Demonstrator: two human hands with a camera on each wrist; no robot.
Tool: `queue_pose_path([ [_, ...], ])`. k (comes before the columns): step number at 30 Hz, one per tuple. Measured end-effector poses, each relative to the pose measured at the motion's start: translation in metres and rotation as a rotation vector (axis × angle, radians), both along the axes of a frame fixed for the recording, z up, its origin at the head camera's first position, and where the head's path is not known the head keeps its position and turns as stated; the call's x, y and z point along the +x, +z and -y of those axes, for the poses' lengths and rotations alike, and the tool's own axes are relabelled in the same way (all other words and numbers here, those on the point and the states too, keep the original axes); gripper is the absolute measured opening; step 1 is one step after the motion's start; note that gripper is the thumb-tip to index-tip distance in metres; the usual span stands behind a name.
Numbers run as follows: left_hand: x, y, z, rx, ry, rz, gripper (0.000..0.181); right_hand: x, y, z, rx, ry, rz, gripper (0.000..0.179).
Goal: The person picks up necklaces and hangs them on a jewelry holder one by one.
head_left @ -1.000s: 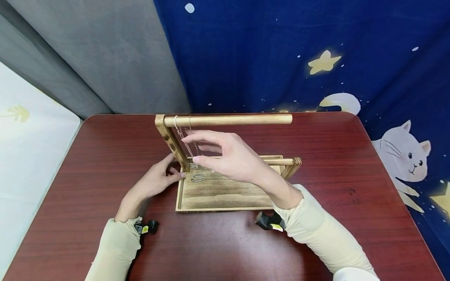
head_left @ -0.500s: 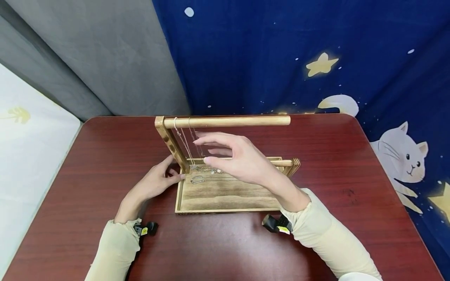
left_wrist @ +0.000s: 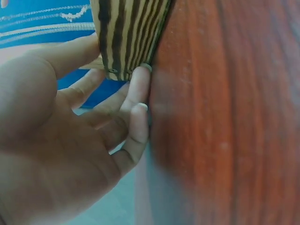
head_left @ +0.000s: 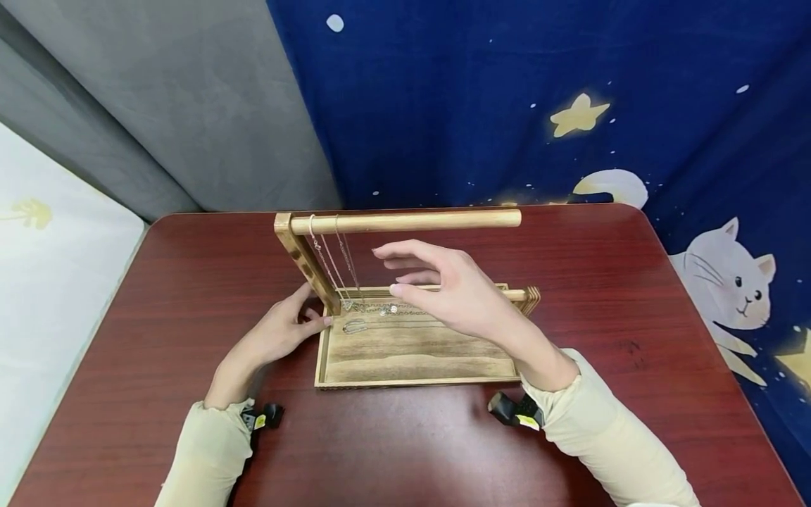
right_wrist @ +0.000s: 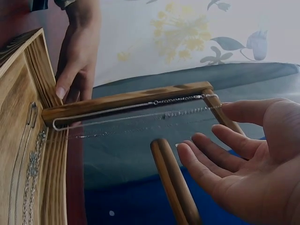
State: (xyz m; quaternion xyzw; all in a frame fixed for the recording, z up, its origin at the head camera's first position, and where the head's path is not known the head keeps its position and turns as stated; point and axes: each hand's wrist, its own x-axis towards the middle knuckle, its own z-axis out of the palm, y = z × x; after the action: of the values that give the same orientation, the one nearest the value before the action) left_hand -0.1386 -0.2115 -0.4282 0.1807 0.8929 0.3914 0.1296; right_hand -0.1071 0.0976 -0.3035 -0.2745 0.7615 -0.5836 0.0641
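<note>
A wooden jewelry stand has a tray base point(head_left: 418, 355), a left post and a high rod point(head_left: 412, 222). Two thin necklaces point(head_left: 326, 259) hang from the rod's left end. More necklaces point(head_left: 389, 310) lie stretched along the tray's back, one with an oblong loop point(head_left: 355, 326). My left hand point(head_left: 286, 328) grips the tray's back left corner; the left wrist view shows thumb and fingers about the striped wood end point(left_wrist: 126, 37). Fingers loosely bent, my right hand point(head_left: 453, 287) hovers over the tray, right of the hanging necklaces, holding nothing. Part of the lower rod is behind it.
A short lower rod point(head_left: 515, 295) reaches in from the tray's right side. The stand rests on a dark red wooden table point(head_left: 405, 440). Grey and blue curtains point(head_left: 437, 98) hang behind the table, and a white patterned cloth point(head_left: 57, 303) is on the left.
My right hand has drawn back to the right, away from the hanging necklaces, which now show fully. My left hand stays at the tray's corner.
</note>
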Motion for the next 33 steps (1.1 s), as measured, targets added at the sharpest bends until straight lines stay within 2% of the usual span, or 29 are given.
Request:
queue_pose_path([
  [10,0.002,0.001,-0.001,-0.051,0.002,-0.017,0.057,0.003,-0.004,-0.012,0.018,-0.025,-0.026,0.037],
  [19,0.005,0.002,-0.003,-0.079,0.013,-0.018,0.056,0.008,-0.007,-0.022,0.012,-0.041,-0.087,0.039],
  [26,0.008,0.002,-0.004,-0.065,0.028,-0.009,0.052,0.013,-0.007,-0.03,0.041,-0.06,-0.076,0.037],
  [33,0.007,0.003,-0.004,-0.06,0.03,-0.014,0.056,0.021,-0.011,-0.038,0.062,-0.079,-0.057,0.035],
])
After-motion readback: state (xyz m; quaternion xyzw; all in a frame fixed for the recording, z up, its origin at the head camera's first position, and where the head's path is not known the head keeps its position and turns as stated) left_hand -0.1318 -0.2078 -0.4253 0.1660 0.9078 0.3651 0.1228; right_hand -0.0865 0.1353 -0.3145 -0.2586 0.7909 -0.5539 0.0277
